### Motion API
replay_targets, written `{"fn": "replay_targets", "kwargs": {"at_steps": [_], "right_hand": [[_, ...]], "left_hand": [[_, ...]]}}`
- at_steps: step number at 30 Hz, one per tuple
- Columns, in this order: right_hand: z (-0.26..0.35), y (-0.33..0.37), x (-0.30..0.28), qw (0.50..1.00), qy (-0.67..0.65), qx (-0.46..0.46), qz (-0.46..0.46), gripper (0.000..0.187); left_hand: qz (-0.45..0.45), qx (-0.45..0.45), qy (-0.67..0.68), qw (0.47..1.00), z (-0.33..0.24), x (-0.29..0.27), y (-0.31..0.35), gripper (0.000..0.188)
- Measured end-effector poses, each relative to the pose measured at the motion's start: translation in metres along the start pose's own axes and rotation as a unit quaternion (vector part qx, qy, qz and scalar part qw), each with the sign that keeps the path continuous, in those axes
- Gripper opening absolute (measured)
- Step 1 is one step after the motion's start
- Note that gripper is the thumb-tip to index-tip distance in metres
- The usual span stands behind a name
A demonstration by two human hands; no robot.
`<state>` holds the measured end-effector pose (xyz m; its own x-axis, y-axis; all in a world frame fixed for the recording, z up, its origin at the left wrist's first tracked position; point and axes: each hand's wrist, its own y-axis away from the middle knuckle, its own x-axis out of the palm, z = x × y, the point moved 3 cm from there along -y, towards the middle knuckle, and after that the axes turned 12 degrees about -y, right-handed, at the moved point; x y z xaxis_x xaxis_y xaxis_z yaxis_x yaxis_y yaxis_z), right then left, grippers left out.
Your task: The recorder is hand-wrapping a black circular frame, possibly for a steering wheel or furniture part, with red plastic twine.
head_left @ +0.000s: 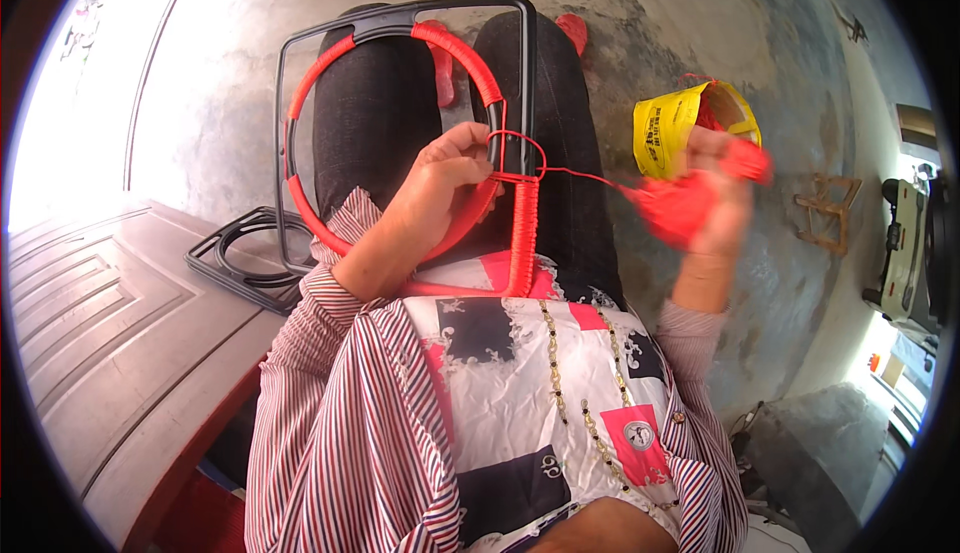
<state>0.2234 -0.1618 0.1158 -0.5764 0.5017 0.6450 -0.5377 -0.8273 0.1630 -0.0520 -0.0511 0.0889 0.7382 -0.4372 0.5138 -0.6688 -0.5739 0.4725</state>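
Observation:
A black rectangular frame [533, 73] with a round ring [462, 53] inside it rests upright across my lap. Red cord is wound around much of the ring and along the frame's lower right side. My left hand [448, 175] grips the ring's right part, where its thumb and fingers pinch at the cord. From there a loose loop and a strand of red cord [578, 174] stretch rightward to my right hand [722, 193]. That hand, blurred by motion, is closed around a red cord bundle [675, 208]; its fingertips are partly hidden.
Behind my right hand stands a yellow container [660, 133] with red material inside. Another black frame [235, 263] lies on a grey panelled surface [110, 323] at the left. A small wooden stool [830, 215] is on the concrete floor [640, 43] at the right.

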Motion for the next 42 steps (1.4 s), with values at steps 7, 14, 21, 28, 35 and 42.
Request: {"fn": "replay_targets", "kwargs": {"at_steps": [7, 14, 21, 28, 35, 42], "right_hand": [[-0.064, 0.016, 0.076, 0.937, 0.274, 0.148, 0.157, 0.007], [-0.05, 0.026, 0.071, 0.961, 0.089, 0.198, 0.169, 0.012], [-0.008, 0.026, 0.038, 0.977, 0.152, 0.119, 0.089, 0.018], [0.141, -0.012, -0.074, 0.957, 0.112, -0.177, -0.2, 0.019], [0.023, 0.005, -0.027, 0.996, -0.028, 0.063, 0.051, 0.046], [-0.075, 0.027, 0.084, 0.719, 0.561, 0.114, 0.394, 0.052]], "left_hand": [[0.004, 0.054, -0.071, 0.996, 0.008, -0.008, 0.012, 0.013], [-0.037, -0.02, -0.074, 0.996, 0.016, -0.015, 0.01, 0.012], [0.008, -0.02, -0.008, 1.0, 0.017, -0.018, 0.005, 0.01], [-0.026, -0.038, 0.012, 0.999, 0.013, -0.023, 0.006, 0.028], [-0.064, -0.027, 0.024, 0.997, 0.013, -0.021, -0.001, 0.042], [-0.031, 0.06, 0.055, 0.996, -0.003, 0.002, 0.002, 0.051]]}}
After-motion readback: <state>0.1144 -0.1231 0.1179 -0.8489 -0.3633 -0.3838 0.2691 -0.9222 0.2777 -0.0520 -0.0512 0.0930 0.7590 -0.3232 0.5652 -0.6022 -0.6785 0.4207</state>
